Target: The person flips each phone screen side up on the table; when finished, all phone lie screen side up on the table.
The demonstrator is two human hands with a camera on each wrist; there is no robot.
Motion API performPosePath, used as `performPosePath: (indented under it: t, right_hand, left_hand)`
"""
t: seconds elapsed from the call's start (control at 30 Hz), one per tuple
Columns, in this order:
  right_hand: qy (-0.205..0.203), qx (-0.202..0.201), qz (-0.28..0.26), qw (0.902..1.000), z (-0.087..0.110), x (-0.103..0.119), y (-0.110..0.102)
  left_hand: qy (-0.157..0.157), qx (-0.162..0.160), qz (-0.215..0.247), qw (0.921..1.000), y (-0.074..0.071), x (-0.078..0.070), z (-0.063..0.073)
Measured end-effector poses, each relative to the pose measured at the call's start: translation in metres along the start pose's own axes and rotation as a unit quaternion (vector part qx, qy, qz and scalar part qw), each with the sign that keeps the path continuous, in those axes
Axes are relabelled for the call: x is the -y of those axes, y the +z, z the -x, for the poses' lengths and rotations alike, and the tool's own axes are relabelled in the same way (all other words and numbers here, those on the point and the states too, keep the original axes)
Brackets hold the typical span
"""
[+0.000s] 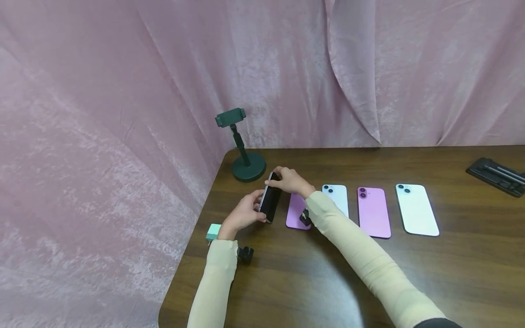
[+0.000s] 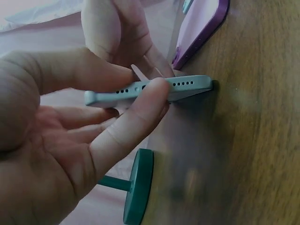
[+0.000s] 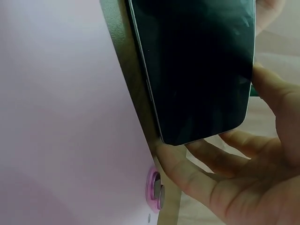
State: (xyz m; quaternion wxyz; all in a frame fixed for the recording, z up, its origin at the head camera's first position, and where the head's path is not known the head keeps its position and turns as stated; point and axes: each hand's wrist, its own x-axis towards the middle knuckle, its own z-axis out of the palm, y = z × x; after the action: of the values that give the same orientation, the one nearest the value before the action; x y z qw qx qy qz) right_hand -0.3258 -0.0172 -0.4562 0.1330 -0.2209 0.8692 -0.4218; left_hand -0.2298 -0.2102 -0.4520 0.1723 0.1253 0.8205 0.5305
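Note:
Both hands hold a smartphone (image 1: 270,200), tilted up off its flat side on the left part of the table, its black screen (image 3: 197,70) turned to the right. At its near end the left hand (image 1: 242,214) grips it. One finger of that hand (image 2: 56,140) lies across the bottom edge (image 2: 185,84) with its speaker holes, partly hiding the port. The right hand (image 1: 292,181) holds the far end, fingers along the short edge and thumb at the side in the right wrist view. Right beside lies a purple phone (image 1: 296,212), back up, partly under the right forearm.
A dark green phone stand (image 1: 249,166) stands at the back left corner. To the right lie a light blue phone (image 1: 337,196), a pink phone (image 1: 374,212) and a pale mint phone (image 1: 417,209). A black object (image 1: 496,175) is far right; a mint block (image 1: 213,231) sits by the left wrist.

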Motion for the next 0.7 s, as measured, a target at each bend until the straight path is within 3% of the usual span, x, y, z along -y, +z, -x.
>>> performPosePath:
  t: [0.17, 0.4, 0.57, 0.7]
  right_hand:
    - [-0.003, 0.020, 0.021, 0.9996, -0.001, 0.002, 0.002]
    - [-0.006, 0.039, 0.055, 0.9977, -0.006, 0.004, 0.008]
    - [0.009, 0.049, 0.078, 0.9957, -0.007, 0.004, 0.011]
    - [0.016, 0.046, 0.099, 0.9939, -0.005, 0.006, 0.006]
  left_hand:
    - [-0.019, -0.040, -0.044, 0.9980, 0.003, -0.001, 0.001]
    - [-0.036, -0.072, -0.105, 0.9912, 0.003, 0.003, 0.000]
    - [-0.056, -0.075, -0.131, 0.9869, 0.004, 0.005, 0.000]
    - [-0.056, -0.073, -0.152, 0.9841, 0.006, 0.006, -0.002]
